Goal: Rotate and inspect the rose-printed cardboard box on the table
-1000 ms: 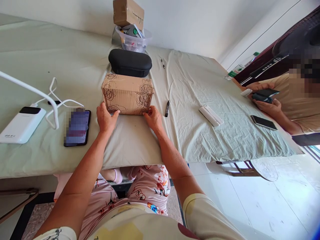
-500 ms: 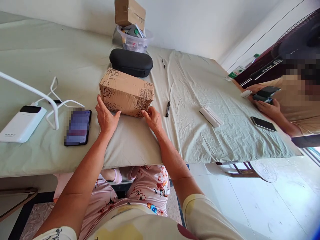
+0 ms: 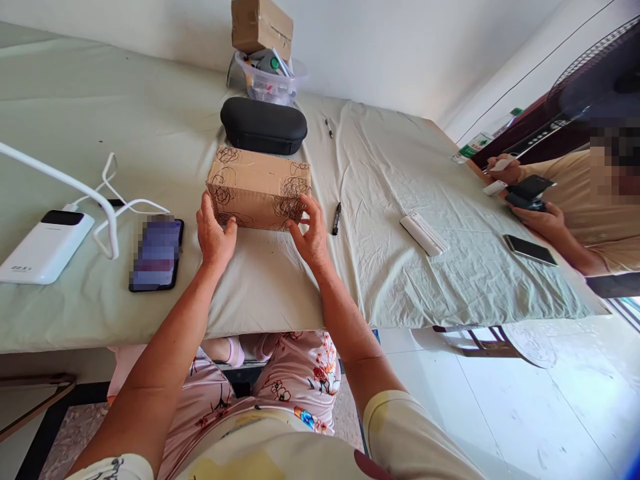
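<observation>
I see the cardboard box (image 3: pixel 259 189), scribbled with dark swirls, resting on the green-sheeted table (image 3: pixel 425 287) right between my 2 hands. My left hand (image 3: pixel 215 233) sits at the box's near left corner, fingers up along the left end and thumb touching the near face. My right hand (image 3: pixel 313 233) is at the near right corner with its fingers spread wide, the tips against the right end. Both hands are open and pressed to the cardboard. Neither closes around it, so the box is braced from 2 sides, and its base looks to be down on the sheet.

Just beyond the box lies a black case (image 3: pixel 263 125), and farther still a clear tub (image 3: pixel 270 83) with a smaller brown carton (image 3: pixel 261 25) perched on top. A black marker (image 3: pixel 337 218) lies just right of my right hand. To the left of my left hand lies a phone (image 3: pixel 157 255), then a white power bank (image 3: pixel 47 245) with its cable (image 3: pixel 120 203). At the far right, another person's hand (image 3: pixel 543 220) holds a dark handset (image 3: pixel 527 190), and a second phone (image 3: pixel 530 249) lies on the sheet near it.
</observation>
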Available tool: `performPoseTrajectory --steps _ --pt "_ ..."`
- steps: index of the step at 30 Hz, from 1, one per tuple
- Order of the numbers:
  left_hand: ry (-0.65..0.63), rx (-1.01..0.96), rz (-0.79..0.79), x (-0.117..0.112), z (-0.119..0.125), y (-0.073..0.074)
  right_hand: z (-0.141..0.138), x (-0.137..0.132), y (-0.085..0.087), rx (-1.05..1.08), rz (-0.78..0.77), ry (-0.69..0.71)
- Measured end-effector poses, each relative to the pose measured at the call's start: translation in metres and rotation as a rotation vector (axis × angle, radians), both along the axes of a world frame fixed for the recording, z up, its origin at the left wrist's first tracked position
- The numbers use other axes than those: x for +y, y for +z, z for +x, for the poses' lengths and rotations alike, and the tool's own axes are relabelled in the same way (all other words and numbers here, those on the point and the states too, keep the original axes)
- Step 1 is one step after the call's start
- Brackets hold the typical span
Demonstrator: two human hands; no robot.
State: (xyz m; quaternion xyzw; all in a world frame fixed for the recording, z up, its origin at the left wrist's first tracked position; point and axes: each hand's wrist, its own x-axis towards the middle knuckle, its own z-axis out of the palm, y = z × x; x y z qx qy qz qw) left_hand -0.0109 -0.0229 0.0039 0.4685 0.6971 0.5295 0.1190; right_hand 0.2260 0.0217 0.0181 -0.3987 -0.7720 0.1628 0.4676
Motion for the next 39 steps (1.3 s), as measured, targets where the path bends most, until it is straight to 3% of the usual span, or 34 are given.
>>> performPoseTrajectory --steps 9,15,26,35,39 --pt "-0.07 0.004 0.027 0.003 -0.006 -0.008 -0.002 -0.002 0.003 0.217 -0.046 -0.241" --pt "-0.091 -0.108 0.011 0.009 -0.011 -0.013 -0.002 0.005 -0.006 0.249 -0.159 -0.241" --pt "-0.001 -0.05 0.025 0.004 -0.003 -0.001 0.0 -0.001 0.004 -0.007 -0.028 -0.086" --pt "0.0 -0.038 0.104 0.0 -0.007 0.003 0.004 -0.001 0.007 0.12 -0.046 -0.259" --pt "0.012 -0.122 0.091 0.005 -0.007 -0.004 0.008 0.004 0.005 0.17 -0.071 -0.305"
